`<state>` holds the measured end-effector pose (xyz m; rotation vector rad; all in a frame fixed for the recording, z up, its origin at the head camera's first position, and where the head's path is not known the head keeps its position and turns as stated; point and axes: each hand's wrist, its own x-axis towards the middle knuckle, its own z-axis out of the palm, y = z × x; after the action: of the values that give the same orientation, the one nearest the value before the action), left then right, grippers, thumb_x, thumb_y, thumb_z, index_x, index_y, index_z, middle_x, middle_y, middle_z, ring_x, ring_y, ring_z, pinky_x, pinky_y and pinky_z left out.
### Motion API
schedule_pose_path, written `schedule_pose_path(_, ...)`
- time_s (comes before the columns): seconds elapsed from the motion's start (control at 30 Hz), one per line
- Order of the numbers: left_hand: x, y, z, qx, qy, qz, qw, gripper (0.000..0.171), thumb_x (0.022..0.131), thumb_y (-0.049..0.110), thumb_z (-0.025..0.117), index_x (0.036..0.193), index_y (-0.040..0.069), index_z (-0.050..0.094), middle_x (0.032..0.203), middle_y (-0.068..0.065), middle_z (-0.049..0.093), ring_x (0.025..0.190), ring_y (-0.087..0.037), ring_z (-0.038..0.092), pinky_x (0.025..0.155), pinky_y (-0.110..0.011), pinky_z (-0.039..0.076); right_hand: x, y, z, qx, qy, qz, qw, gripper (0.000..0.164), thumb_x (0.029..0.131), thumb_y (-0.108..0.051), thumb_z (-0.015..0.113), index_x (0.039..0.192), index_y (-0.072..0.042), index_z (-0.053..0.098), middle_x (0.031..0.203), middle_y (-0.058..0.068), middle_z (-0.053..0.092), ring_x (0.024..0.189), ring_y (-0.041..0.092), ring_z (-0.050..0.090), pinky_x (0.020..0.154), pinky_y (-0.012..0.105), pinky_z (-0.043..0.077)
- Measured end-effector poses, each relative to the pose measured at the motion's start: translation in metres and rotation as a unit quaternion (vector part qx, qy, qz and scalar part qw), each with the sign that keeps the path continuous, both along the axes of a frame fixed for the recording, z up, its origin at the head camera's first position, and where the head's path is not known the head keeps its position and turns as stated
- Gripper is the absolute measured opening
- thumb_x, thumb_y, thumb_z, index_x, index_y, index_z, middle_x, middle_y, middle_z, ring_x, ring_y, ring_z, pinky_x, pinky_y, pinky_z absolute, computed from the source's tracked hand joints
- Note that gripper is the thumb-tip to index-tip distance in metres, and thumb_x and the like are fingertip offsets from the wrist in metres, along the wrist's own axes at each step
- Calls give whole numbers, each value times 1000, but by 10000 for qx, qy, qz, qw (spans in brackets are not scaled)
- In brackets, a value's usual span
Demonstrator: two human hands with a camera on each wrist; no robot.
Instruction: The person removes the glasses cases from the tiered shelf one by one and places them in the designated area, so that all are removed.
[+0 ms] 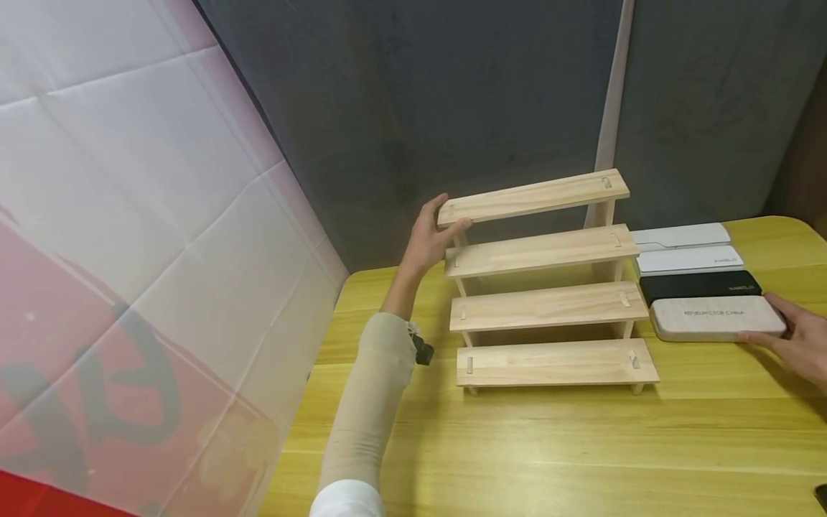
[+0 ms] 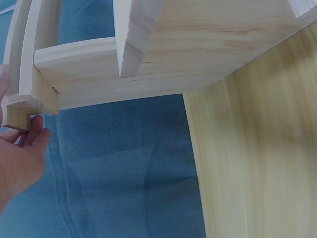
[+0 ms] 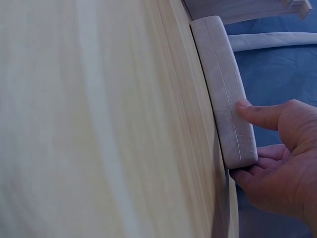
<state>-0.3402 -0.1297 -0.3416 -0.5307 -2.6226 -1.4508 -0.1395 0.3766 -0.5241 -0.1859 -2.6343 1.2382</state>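
A four-step wooden display rack (image 1: 549,309) stands on the table, its steps rising toward the back. At the left end of its top board (image 1: 536,197), my left hand (image 1: 426,240) grips the edge, thumb in front and fingers around the side. In the left wrist view that hand (image 2: 22,166) is at the end of the wood. A pale glasses case (image 1: 713,318) with lettering on its lid lies right of the rack. My right hand (image 1: 801,336) holds its right end. In the right wrist view the thumb presses the case's (image 3: 225,94) side; the other fingers curl behind its end.
Behind the pale case, a black case (image 1: 701,285) and white cases (image 1: 690,260) lie in a row beside the rack. A dark curtain (image 1: 452,108) hangs behind the yellow wooden table (image 1: 549,452). On the left is a printed fabric wall (image 1: 161,179). A dark object (image 1: 821,495) shows at the lower right.
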Motion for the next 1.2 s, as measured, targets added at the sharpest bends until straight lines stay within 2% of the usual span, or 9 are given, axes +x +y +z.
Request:
schedule_pose_path(0.1, 1, 0, 0, 12, 7, -7, 10000, 82, 101, 33, 76, 166, 7, 33, 165, -16, 37, 146, -28, 46, 121, -40, 42, -2, 1, -2, -64, -10, 0, 10000, 76, 107, -4, 61, 159, 19, 11, 155, 51, 22, 155, 38, 19, 90, -11, 16)
schedule_pose_path(0.33, 0, 0, -1, 65, 3, 14, 10000, 82, 101, 33, 77, 166, 7, 33, 164, -16, 37, 145, -28, 47, 120, -40, 43, -3, 0, 0, -153, -205, -128, 9996, 79, 107, -6, 61, 161, 16, 7, 161, 47, 15, 153, 53, 14, 98, -9, 13)
schedule_pose_path(0.53, -2, 3, -9, 347, 194, 29, 9992, 83, 100, 35, 77, 165, 6, 34, 168, -13, 35, 152, -24, 40, 119, -35, 44, -5, 1, -2, -162, -155, -209, 9995, 79, 107, -8, 62, 162, 15, 10, 159, 48, 20, 150, 56, 22, 84, -12, 17)
schedule_pose_path(0.63, -2, 4, -13, 450, 358, 99, 9983, 83, 100, 36, 78, 164, 6, 36, 168, -12, 36, 153, -23, 38, 117, -34, 46, -4, 1, -4, -206, -46, -238, 9995, 78, 107, -10, 64, 162, 15, 15, 156, 49, 26, 152, 18, 36, 81, -10, 23)
schedule_pose_path(0.7, 0, 6, -14, 462, 441, 165, 9978, 83, 100, 37, 78, 164, 6, 36, 168, -11, 37, 152, -25, 41, 116, -35, 47, -4, 2, -4, -284, -2, -257, 9993, 77, 106, -10, 65, 161, 15, 17, 156, 48, 27, 140, -9, 32, 82, -9, 24)
schedule_pose_path(0.77, 1, 7, -15, 398, 510, 245, 9976, 83, 100, 38, 78, 164, 7, 36, 167, -10, 38, 148, -26, 46, 115, -35, 48, -4, 1, -5, -366, 28, -265, 9990, 76, 106, -10, 64, 161, 16, 18, 156, 48, 26, 133, -17, 26, 84, -9, 26)
schedule_pose_path(0.93, 6, 6, -17, 246, 715, 452, 9961, 81, 100, 37, 77, 164, 7, 36, 167, -10, 40, 151, -24, 42, 121, -31, 40, -4, -2, -2, -535, 40, -274, 9982, 73, 109, -14, 62, 160, 17, 20, 160, 46, 23, 145, -6, 21, 94, -9, 23)
schedule_pose_path(1.1, 15, 1, -21, 399, 812, 490, 9947, 79, 100, 31, 78, 163, 5, 38, 166, -11, 42, 154, -26, 39, 125, -31, 34, -3, -3, 2, -770, 77, -282, 9966, 74, 109, -14, 61, 161, 16, 18, 163, 43, 17, 137, -17, 19, 100, -7, 20)
schedule_pose_path(1.2, 22, -4, -24, 408, 787, 490, 9949, 79, 100, 31, 78, 163, 6, 37, 165, -10, 43, 154, -26, 38, 125, -29, 32, -2, -5, 7, -704, 58, -316, 9970, 76, 109, -15, 59, 162, 14, 14, 164, 42, 13, 152, 0, 16, 98, -9, 16)
